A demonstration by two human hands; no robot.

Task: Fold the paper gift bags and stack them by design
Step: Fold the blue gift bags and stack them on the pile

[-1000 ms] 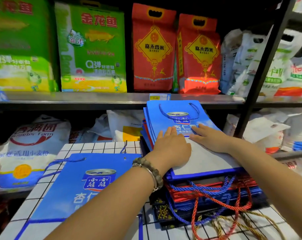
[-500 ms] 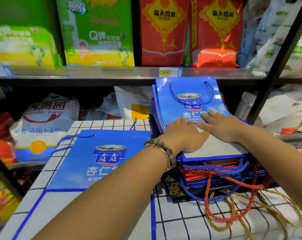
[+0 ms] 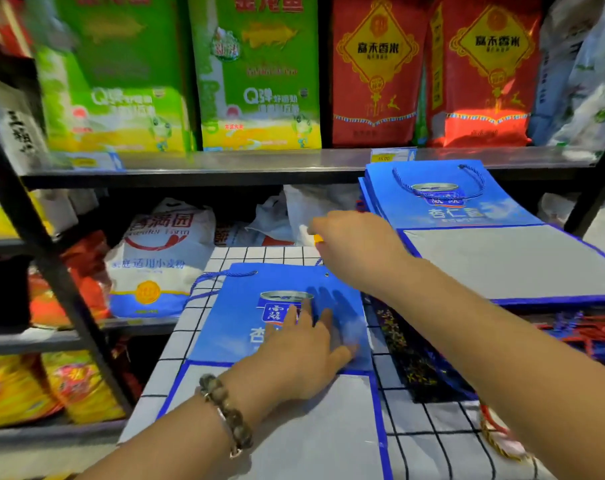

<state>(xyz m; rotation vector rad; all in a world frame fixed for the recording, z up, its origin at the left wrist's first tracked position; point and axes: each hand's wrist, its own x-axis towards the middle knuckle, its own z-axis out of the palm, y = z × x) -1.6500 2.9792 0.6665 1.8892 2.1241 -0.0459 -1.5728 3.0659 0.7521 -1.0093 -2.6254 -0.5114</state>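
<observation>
Pressed bag (image 3: pixel 231 317) on table (image 3: pixel 259 254).
Rested left hand (image 3: pixel 297 358) flat on it, fingers straight, gripping nothing; held right hand (image 3: pixel 356 251) above its top edge, blurred, grasp unclear; noted stack (image 3: pixel 502 261) of bags just right.

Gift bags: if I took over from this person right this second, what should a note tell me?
The left hand lies flat, pressing the loose blue bag on the checked table.
The right hand is above that bag's top edge; it is blurred, so its grip is unclear.
The blue stack lies folded flat at right, on a mixed pile of red and blue bags.
Done: several blue bags stacked.
Left: the loose blue bag probably goes on the blue stack. Then sort the mixed pile, including the dark patterned bag.
</observation>
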